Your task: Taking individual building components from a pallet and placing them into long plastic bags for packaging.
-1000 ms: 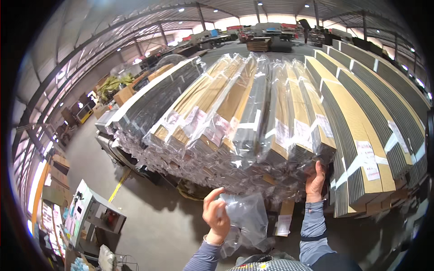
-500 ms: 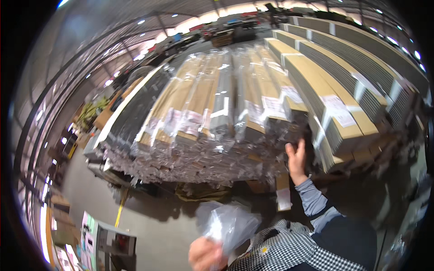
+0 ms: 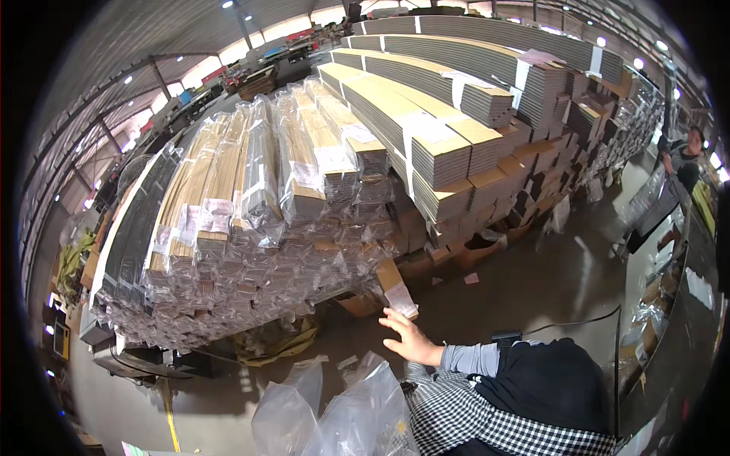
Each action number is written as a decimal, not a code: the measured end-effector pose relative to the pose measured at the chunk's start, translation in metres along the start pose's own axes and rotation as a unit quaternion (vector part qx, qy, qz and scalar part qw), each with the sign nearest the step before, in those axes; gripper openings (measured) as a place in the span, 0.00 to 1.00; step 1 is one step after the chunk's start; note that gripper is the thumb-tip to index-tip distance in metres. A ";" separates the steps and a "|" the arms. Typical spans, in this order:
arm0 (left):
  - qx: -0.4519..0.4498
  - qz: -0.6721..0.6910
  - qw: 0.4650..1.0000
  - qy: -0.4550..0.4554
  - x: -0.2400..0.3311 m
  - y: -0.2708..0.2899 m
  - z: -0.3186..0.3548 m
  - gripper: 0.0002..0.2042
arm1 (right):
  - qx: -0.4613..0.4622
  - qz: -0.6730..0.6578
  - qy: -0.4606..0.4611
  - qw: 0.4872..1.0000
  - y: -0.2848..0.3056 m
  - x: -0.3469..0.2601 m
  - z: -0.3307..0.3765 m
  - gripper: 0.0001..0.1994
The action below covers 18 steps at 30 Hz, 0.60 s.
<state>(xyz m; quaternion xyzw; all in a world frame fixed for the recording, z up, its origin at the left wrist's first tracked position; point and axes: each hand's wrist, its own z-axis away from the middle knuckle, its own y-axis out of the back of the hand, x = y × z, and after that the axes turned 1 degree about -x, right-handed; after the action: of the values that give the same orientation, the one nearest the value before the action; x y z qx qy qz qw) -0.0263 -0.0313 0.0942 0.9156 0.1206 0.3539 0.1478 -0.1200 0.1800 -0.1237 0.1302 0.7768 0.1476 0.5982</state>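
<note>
My right hand [image 3: 413, 341] is held out in front of my checked apron [image 3: 452, 410], fingers spread, with nothing in it. In the picture it lies just below a narrow cardboard piece with a white label [image 3: 398, 292] that juts from the stack; I cannot tell whether they touch. Clear plastic bags [image 3: 342, 418] puff up at the lower edge, left of the apron. My left hand does not show. Ahead lies a wide pile of long, flat cardboard bundles wrapped in clear film [image 3: 220, 220], their ends facing me, several with pale labels.
To the right, tall stacks of unwrapped strapped cardboard [image 3: 433, 144] run far back. A person [image 3: 684, 163] stands at the far right beside a table [image 3: 684, 334] with plastic on it. A dark cable [image 3: 578, 322] crosses near my right side. A yellow line [image 3: 170, 414] marks the floor.
The view has swung to the right. My right hand has come back from the stack toward my body. The plastic bags loom larger, and the left hand that gripped them has gone from sight.
</note>
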 end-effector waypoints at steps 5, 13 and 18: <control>-0.023 0.051 0.998 -0.003 -0.005 -0.014 0.002 0.15 | -0.054 0.022 0.023 0.998 -0.012 0.000 0.031 0.25; -0.070 0.124 0.990 -0.012 0.000 -0.050 -0.007 0.13 | -0.047 0.042 -0.006 0.998 0.014 0.007 0.050 0.22; -0.103 0.160 0.982 -0.022 0.002 -0.073 -0.013 0.12 | 0.018 0.089 -0.063 0.994 0.054 0.011 0.089 0.21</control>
<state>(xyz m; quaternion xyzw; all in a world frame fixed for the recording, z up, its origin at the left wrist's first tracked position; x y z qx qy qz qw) -0.0423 0.0393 0.0790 0.9107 -0.0676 0.3630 0.1851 -0.0357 0.2402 -0.1342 0.2186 0.7255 0.1776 0.6279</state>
